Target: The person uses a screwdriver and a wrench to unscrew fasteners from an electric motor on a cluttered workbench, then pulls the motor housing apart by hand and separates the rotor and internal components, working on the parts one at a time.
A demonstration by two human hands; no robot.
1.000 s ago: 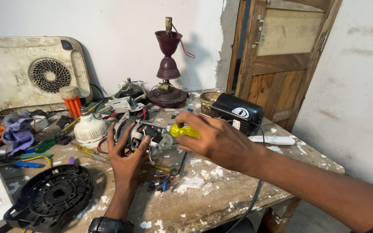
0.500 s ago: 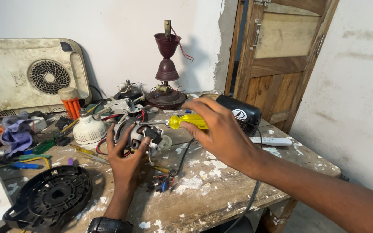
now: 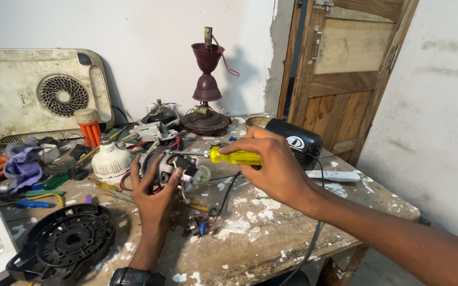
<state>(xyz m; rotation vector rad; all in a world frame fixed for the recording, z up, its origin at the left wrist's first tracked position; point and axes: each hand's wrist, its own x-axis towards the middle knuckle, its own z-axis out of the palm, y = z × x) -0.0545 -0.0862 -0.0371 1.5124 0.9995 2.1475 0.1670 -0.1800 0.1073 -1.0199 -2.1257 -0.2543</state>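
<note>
Gripping motor (image 3: 178,168) mid-frame, your left hand (image 3: 155,193) steadies it; right hand (image 3: 274,167) clenched on yellow screwdriver (image 3: 234,157), tip at motor top. Wires (image 3: 202,220) hanging loose, black cover (image 3: 64,243) lower left, off. Work looks midway.

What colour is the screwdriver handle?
Yellow; the screwdriver handle shows best in the head view, in the right hand.

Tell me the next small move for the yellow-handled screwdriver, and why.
Probably press and turn the yellow-handled screwdriver: its tip already meets the small wired motor assembly, which the left hand steadies while the right hand grips the handle.
</note>
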